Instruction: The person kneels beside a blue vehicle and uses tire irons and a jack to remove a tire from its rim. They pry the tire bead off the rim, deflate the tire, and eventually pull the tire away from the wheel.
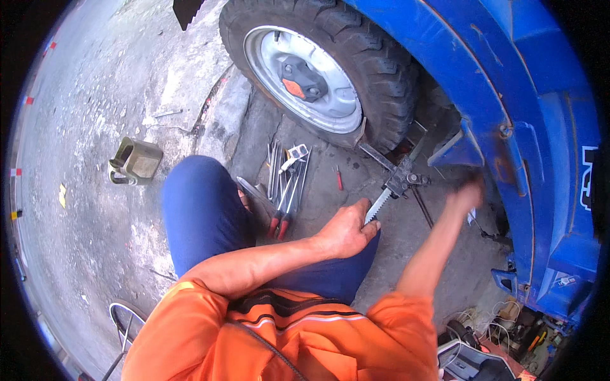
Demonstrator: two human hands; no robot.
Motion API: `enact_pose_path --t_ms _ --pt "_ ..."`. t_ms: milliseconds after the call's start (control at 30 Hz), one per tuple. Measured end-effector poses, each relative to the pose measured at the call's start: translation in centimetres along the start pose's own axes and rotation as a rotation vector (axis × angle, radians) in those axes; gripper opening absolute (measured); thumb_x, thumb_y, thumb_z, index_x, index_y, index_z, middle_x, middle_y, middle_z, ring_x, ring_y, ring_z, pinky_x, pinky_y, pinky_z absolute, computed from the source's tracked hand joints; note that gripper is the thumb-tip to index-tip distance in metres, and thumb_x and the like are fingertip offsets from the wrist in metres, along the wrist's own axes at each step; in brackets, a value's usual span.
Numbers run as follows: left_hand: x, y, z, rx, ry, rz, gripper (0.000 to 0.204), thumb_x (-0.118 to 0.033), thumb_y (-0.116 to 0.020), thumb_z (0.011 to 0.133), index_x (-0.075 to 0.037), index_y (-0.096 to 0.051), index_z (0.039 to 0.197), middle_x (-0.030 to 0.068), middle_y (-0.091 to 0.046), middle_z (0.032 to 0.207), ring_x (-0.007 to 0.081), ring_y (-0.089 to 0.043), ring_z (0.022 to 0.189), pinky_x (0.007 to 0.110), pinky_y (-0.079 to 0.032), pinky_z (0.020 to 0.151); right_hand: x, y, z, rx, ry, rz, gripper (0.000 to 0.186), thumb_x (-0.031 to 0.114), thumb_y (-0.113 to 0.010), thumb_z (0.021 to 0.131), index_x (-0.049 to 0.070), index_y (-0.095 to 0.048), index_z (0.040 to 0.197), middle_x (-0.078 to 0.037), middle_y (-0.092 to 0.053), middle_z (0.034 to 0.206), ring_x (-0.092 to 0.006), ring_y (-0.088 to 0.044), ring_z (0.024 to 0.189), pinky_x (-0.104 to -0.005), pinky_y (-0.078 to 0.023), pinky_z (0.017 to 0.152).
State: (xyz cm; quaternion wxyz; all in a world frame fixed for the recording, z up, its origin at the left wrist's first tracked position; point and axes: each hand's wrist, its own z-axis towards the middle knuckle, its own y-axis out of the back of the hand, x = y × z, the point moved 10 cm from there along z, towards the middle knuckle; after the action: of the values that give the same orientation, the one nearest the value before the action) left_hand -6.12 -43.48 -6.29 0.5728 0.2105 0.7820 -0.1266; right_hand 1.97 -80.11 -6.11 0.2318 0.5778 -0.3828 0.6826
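My left hand (349,228) is closed around the toothed metal bar (378,205) of a dark jack-like tool (400,178), which lies slanting beside the tyre (381,70) at the blue vehicle's wheel. My right hand (465,195) is smeared by motion near the lower edge of the blue fender, to the right of the tool, and its fingers are unclear. A thin dark rod (422,206) extends from the tool toward me. A small red screwdriver (340,178) and a bunch of long tools with red handles (283,209) lie on the concrete by my left knee.
The blue bodywork (540,159) curves along the right. An olive container (136,162) sits on the concrete at the left. Cables, small tools and other clutter (508,324) crowd the lower right. A metal hoop (127,311) shows at the lower left.
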Motion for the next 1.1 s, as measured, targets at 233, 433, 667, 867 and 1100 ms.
enact_pose_path --t_ms 233,433,667,867,1100 --pt "2.2 -2.6 -0.3 0.185 0.341 -0.565 0.031 -0.029 -0.057 0.095 0.000 -0.049 0.100 0.0048 -0.048 0.066 0.0155 -0.046 0.052 0.033 -0.042 0.049 8.5 5.7 -21.5 -0.450 0.131 -0.204 0.037 0.031 -0.057 0.093 -0.002 -0.054 0.109 -0.013 -0.056 0.102 -0.0202 -0.054 0.087 -0.0325 -0.045 0.069" --pt "0.7 -6.7 -1.9 0.520 0.548 -0.886 0.017 -0.025 -0.053 0.098 -0.014 -0.040 0.098 -0.0046 -0.030 0.064 0.0064 -0.027 0.049 0.025 -0.025 0.042 2.3 0.7 1.4 -0.285 0.164 -0.272 0.029 0.017 -0.056 0.090 -0.003 -0.055 0.111 -0.014 -0.058 0.112 -0.0249 -0.056 0.095 -0.0393 -0.048 0.084" --pt "2.2 -3.7 -1.4 0.398 0.578 -0.826 0.022 -0.032 -0.052 0.098 -0.012 -0.045 0.102 -0.0036 -0.032 0.064 0.0075 -0.028 0.049 0.025 -0.027 0.042 5.8 4.5 -10.4 -0.299 0.016 -0.326 0.043 0.034 -0.056 0.094 0.000 -0.056 0.119 -0.011 -0.060 0.109 -0.0203 -0.058 0.094 -0.0362 -0.045 0.077" --pt "1.7 -5.2 -0.2 0.406 0.499 -0.906 0.033 -0.039 -0.046 0.099 -0.006 -0.051 0.103 0.0016 -0.047 0.068 0.0122 -0.044 0.055 0.027 -0.036 0.045 7.5 6.8 -23.7 -0.346 0.126 -0.318 0.036 0.034 -0.055 0.095 0.000 -0.054 0.107 -0.010 -0.056 0.098 -0.0186 -0.054 0.087 -0.0320 -0.045 0.070" --pt "2.1 -5.8 -1.5 0.501 0.586 -0.893 0.024 -0.034 -0.046 0.100 -0.015 -0.041 0.087 -0.0057 -0.029 0.065 0.0065 -0.026 0.052 0.024 -0.028 0.044 7.8 6.8 -9.3 -0.597 0.387 -0.497 0.029 0.022 -0.055 0.093 -0.005 -0.061 0.084 -0.015 -0.061 0.086 -0.0245 -0.060 0.077 -0.0367 -0.050 0.063"
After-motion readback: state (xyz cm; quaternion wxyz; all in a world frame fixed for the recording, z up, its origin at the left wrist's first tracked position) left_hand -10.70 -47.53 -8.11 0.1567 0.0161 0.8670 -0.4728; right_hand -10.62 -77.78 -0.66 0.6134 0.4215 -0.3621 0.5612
